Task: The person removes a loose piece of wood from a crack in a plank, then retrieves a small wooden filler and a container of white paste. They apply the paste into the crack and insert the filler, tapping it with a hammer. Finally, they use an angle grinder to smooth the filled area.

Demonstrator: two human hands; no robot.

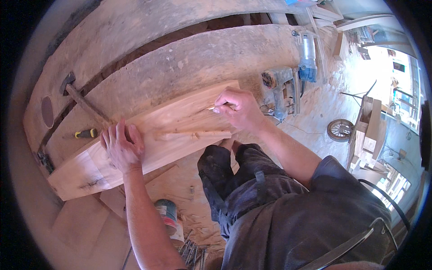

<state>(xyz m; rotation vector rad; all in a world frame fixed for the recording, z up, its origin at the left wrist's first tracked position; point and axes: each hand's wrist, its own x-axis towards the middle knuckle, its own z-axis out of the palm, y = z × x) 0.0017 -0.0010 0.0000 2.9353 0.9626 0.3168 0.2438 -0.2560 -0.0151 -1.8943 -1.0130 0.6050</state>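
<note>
The thick, weathered wooden workbench, built of heavy slabs with a dark gap between them, takes up most of my view. Across its near edge, in front of my knees, lies the long, pale, smooth wooden board, slanting up to my right. It needs to sit firmly there, so I judge that steady weight on it matters most. A narrow, pale wooden strip lies on the board, between my hands and closer to me; best not to knock it with my right wrist.

The dark-headed hammer with a wooden handle rests on the bench, its handle reaching close to my left hand. That hand is spread over the board, pressing from above and gripping nothing that I can see. My right hand, well apart from it, has thumb and fingers pinched on a thin, pale stick, too small to tell whether pencil or sliver. Its tip is by a fine dark line in the board's surface; a light pinch, low near the tip, should give the best control.
</note>
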